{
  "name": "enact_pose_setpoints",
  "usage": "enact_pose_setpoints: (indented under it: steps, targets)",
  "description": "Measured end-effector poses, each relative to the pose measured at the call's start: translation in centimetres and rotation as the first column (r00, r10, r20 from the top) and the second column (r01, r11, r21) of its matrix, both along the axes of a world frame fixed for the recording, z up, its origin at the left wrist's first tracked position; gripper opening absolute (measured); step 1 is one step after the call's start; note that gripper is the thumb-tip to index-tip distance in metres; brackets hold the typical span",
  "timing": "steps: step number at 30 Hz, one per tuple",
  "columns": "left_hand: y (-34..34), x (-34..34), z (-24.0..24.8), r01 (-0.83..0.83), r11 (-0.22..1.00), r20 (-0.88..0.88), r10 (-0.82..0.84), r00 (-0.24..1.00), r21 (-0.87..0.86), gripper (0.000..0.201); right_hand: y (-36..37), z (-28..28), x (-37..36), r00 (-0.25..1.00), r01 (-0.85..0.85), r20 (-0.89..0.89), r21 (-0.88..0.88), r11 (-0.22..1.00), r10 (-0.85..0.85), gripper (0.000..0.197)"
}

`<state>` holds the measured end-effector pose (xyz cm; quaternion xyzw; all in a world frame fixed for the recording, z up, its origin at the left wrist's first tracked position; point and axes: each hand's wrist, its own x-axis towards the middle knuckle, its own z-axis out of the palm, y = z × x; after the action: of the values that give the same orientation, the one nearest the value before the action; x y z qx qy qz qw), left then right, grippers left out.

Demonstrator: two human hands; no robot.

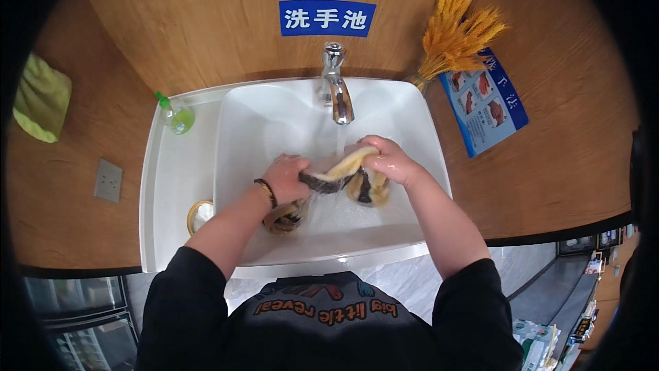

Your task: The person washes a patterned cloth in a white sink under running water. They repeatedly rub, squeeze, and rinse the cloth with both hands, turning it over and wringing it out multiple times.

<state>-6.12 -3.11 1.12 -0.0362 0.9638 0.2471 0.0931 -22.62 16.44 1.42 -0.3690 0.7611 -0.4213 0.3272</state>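
A wet, twisted cloth [341, 170], cream-yellow with dark patches, stretches between my two hands above the basin of the white sink [250, 127]. My left hand [284, 175] grips it on the left, and a bunched end hangs below that hand. On the other side my right hand [388, 161] has its fingers wrapped round the cloth, with another patterned end dangling beneath. Water runs from the chrome tap [334, 83] onto the stretch between the hands. Some fingertips are hidden by the cloth. A dark braided bracelet [266, 192] circles my left wrist.
A green-topped soap bottle [178, 118] and a small round dish with white contents [201, 216] stand on the left ledge. Dried yellow stalks [456, 38] and a blue-and-white picture card [484, 107] are at the right. A yellow-green towel [42, 98] hangs at far left.
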Motion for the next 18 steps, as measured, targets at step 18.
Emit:
enact_pose_setpoints:
  steps: [18]
  targets:
    - [2.1,-2.8,-5.2,-0.197,-0.261,0.299,0.444,0.845,0.945,0.031,-8.3,2.0,14.0,0.766,0.293,-0.566,-0.114,0.949,-0.305,0.030]
